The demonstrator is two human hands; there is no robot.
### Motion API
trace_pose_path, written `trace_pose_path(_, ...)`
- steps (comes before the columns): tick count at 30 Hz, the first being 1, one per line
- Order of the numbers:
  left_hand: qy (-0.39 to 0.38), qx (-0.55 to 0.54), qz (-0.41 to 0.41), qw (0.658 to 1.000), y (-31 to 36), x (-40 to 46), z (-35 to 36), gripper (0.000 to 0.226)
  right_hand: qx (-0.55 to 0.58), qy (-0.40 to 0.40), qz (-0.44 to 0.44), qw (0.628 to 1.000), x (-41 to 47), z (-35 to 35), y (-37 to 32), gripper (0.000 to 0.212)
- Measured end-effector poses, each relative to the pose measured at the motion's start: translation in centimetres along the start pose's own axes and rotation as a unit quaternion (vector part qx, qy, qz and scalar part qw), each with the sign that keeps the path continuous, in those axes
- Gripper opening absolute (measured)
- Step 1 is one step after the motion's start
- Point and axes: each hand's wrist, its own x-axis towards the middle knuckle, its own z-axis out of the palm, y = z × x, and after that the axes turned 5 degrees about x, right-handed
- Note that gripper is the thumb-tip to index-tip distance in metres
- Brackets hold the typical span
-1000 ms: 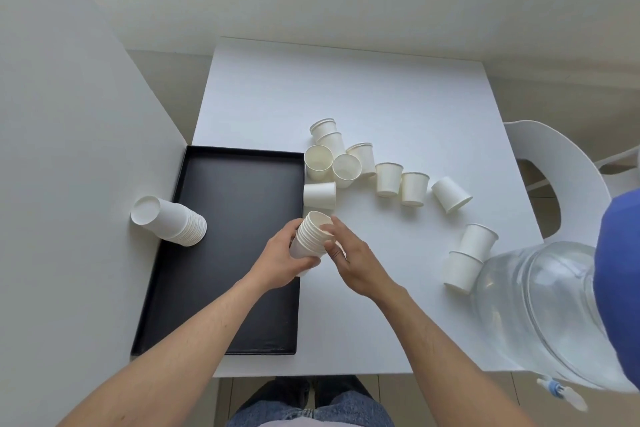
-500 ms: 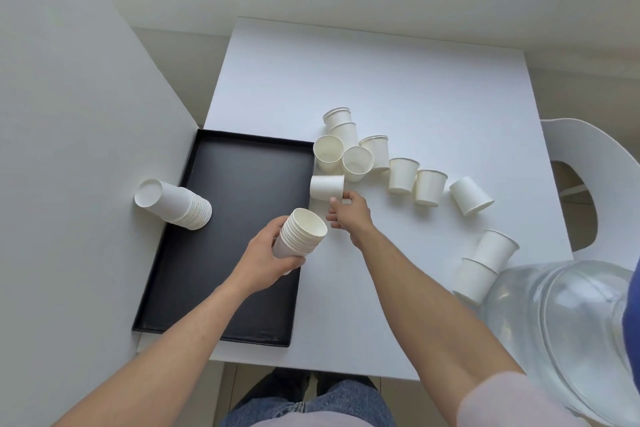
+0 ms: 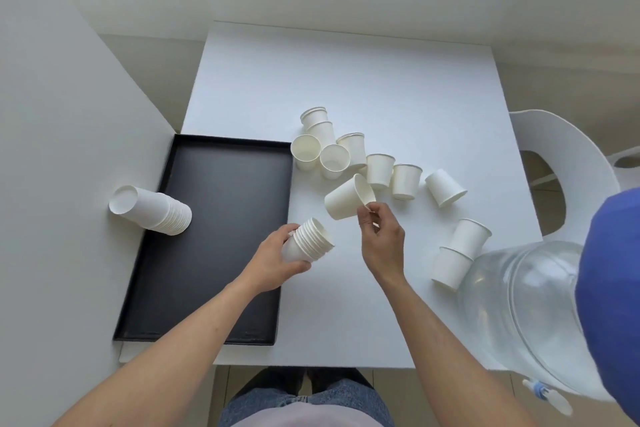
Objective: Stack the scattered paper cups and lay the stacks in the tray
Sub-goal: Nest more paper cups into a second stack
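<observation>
My left hand (image 3: 277, 262) grips a short stack of white paper cups (image 3: 310, 243), tilted with its mouth up and to the right, over the right edge of the black tray (image 3: 228, 184). My right hand (image 3: 381, 239) pinches the rim of a single white cup (image 3: 346, 199), lifted off the table and lying sideways just above and right of the held stack. A finished stack (image 3: 152, 210) lies on its side at the tray's left edge. Several loose cups (image 3: 379, 170) are scattered on the white table (image 3: 346, 80), some upright, some upside down.
A large clear water bottle (image 3: 530, 315) lies at the table's right front corner, touching two inverted cups (image 3: 460, 253). A white chair (image 3: 568, 163) stands to the right. A white wall panel (image 3: 69, 114) borders the tray's left side. A blue object (image 3: 613, 288) fills the right edge.
My right hand reached to the sideways cup beside the tray, took it by the rim and lifted it toward the stack. My left hand kept hold of the stack.
</observation>
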Motion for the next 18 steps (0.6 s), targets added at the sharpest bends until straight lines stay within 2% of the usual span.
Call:
trace_pose_path(3,0.008,0.04,0.018,0.999,1.2,0.8,1.0,0.071,-0.018,-0.016,-0.026,0.999,-1.1,-1.2,0.2,0.011)
trace_pose_path(6,0.018,0.047,0.036,0.998,2.3,1.4,1.6,0.071,-0.014,-0.014,-0.007,1.0,-1.8,-2.1,0.8,0.013)
trace_pose_path(12,-0.018,0.029,0.061,0.998,4.7,1.9,3.5,0.069,-0.059,-0.082,-0.025,0.995,-2.7,-3.2,1.5,0.02)
trace_pose_path(18,-0.039,0.008,0.071,0.997,6.4,2.4,5.6,0.067,-0.237,-0.15,-0.028,0.96,-3.3,-5.6,3.0,0.038)
